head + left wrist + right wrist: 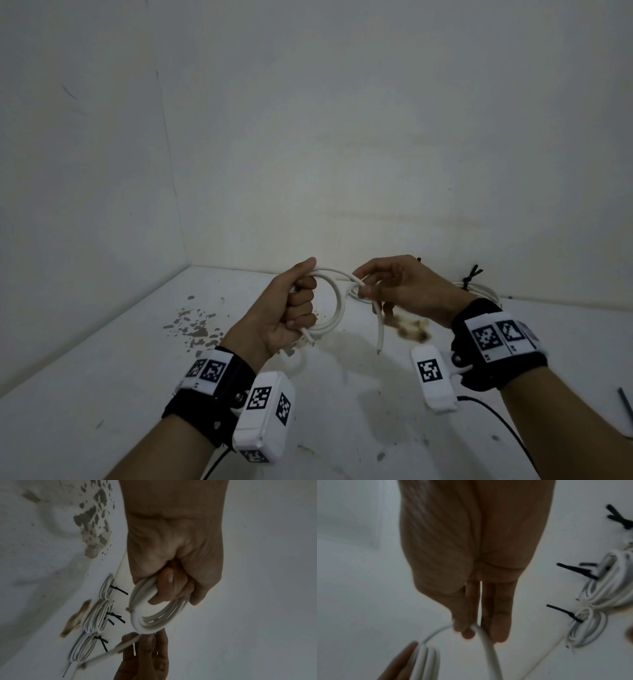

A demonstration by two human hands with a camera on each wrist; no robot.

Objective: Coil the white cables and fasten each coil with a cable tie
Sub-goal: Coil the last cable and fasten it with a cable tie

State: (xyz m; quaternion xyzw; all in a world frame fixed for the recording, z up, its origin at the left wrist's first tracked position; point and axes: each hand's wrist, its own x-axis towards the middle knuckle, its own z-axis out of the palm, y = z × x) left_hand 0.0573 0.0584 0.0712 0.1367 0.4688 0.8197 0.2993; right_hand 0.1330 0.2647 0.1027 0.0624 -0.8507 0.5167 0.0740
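Left hand point(291, 308) fisted round the half-wound round coil of thick white cable point(334, 301), centre frame above the stained white table point(102, 359); right hand point(397, 287), just right of it, pinches the loose tail, which hangs down toward lower frame. Finished black-tied white coils point(96, 616) lie beyond, right. Wrist tags carry only square codes, no readable writing.

White cable point(337, 298), black ties point(118, 589) — white table point(102, 359), grey-brown blotches point(191, 325)
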